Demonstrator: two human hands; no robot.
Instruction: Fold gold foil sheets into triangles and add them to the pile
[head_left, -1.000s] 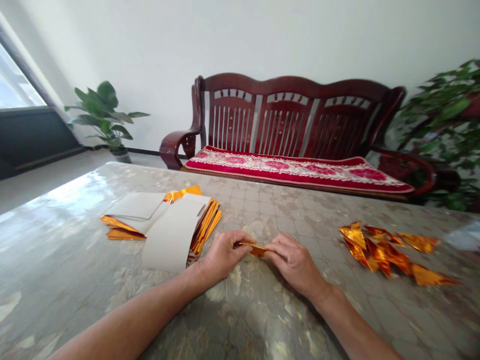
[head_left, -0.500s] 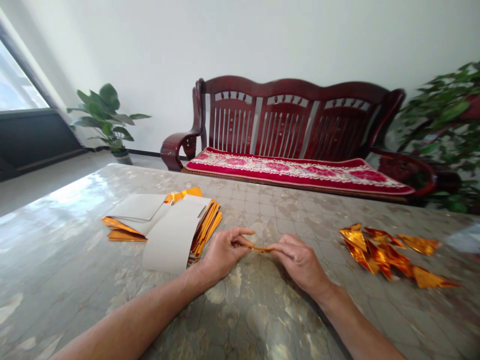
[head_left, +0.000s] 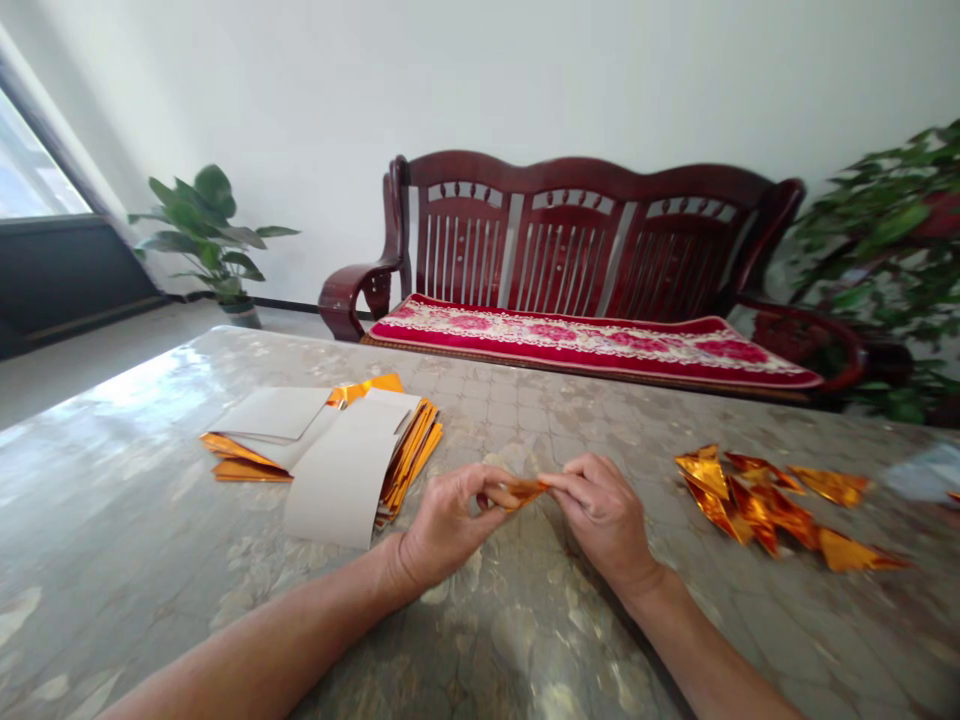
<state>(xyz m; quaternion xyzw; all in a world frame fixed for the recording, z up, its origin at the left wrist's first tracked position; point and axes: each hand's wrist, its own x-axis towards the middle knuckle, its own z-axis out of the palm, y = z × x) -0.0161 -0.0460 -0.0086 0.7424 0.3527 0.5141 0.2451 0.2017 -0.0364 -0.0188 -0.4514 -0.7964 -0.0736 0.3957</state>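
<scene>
A small folded piece of gold foil paper (head_left: 529,490) is held just above the table between both hands. My left hand (head_left: 457,515) pinches its left part between thumb and fingers. My right hand (head_left: 604,515) grips the right end with thumb and forefinger, the other fingers curled in. Beside my left forearm lies a stack of foil-backed paper sheets (head_left: 334,475), pale side up, with gold folded edges (head_left: 411,455) showing. To the right of my right hand lies a loose pile of folded gold foil pieces (head_left: 776,510), pointed in shape.
The table (head_left: 480,650) has a glossy, patterned cover. Behind it stands a dark red wooden bench (head_left: 570,240) with a red floral cushion (head_left: 592,340). A potted plant (head_left: 214,235) stands at the left, leafy greenery (head_left: 892,240) at the right. A clear plastic item (head_left: 922,475) lies at the right edge.
The foil piece has been raised slightly and tilted, so more of its gold face shows. My left fingers have closed further around it. The stack and the pile stay put.
</scene>
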